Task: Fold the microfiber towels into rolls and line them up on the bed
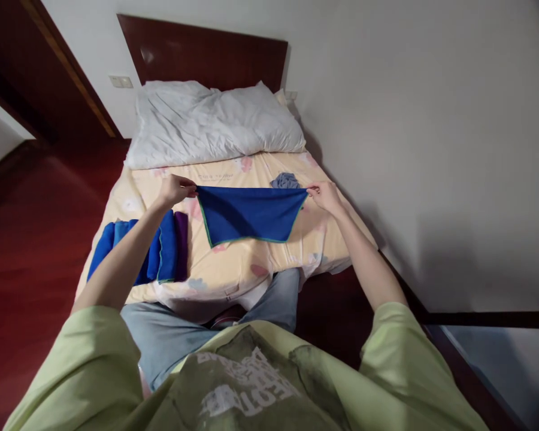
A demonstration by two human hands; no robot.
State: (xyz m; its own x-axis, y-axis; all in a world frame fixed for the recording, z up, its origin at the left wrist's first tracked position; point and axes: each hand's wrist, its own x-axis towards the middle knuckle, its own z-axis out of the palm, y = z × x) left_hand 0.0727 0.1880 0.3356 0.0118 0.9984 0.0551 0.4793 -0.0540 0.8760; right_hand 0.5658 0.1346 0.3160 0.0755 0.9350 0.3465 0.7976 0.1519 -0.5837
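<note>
A blue towel (251, 214) with green edging is stretched between my two hands above the bed. My left hand (176, 190) pinches its upper left corner. At the opposite upper corner, the fingers of my right hand (324, 196) are closed on the cloth. The towel's lower edge hangs toward me, close over the sheet. Under my left forearm lies a row of folded blue towels (165, 248), partly hidden by the arm, with a purple towel (181, 245) at its right end. Just behind the stretched towel is a crumpled grey-blue cloth (285, 181).
The bed (233, 272) has a pale patterned sheet. A white pillow (215, 123) rests against the dark wooden headboard (206, 54). A wall (431, 149) runs along the right side, and reddish floor (49, 227) lies to the left. My knees are at the bed's near edge.
</note>
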